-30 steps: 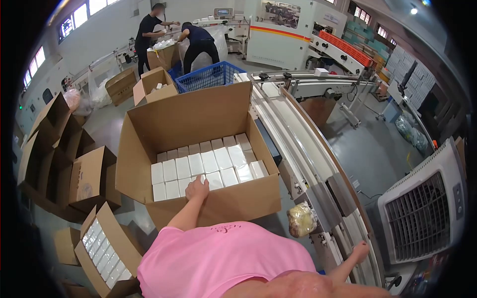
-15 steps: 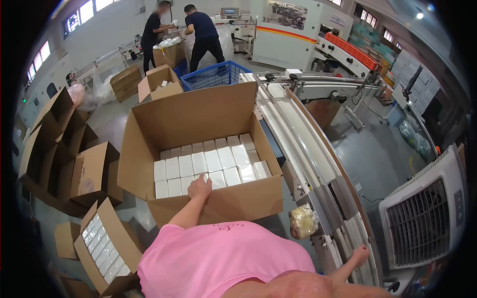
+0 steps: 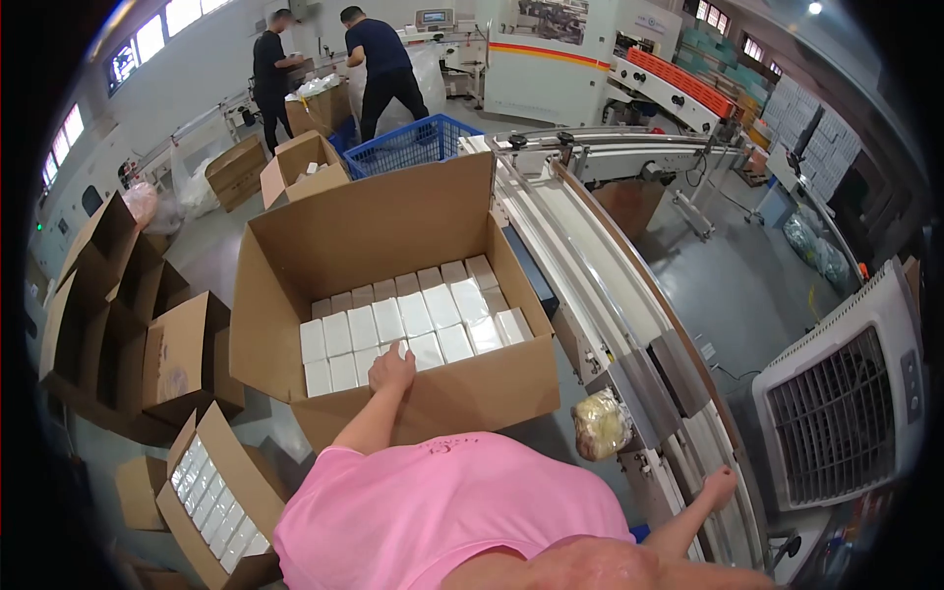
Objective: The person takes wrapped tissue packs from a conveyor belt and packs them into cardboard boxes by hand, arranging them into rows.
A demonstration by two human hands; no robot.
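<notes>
My left hand (image 3: 391, 370) reaches over the near wall of a large cardboard box (image 3: 369, 224). Its fingers are bent round a white pack in the front row; the hand itself partly covers that pack. White rectangular packs (image 3: 416, 313) stand side by side in rows inside the box. On my right, my right hand (image 3: 721, 486) hangs over the conveyor (image 3: 703, 442), its fingers curled closed. I see nothing in it.
Beside the conveyor hangs a clear-wrapped yellowish bundle (image 3: 602, 426). Another carton (image 3: 221, 492) of wrapped packs stands at lower left, with open cartons (image 3: 177, 354) behind it. An air cooler (image 3: 836, 393) stands right. Two people work beyond a blue crate (image 3: 413, 147).
The view has shifted slightly. My left hand stays at the front row of packs. My right hand has risen a little along the conveyor. One person in the background has lowered their hands.
</notes>
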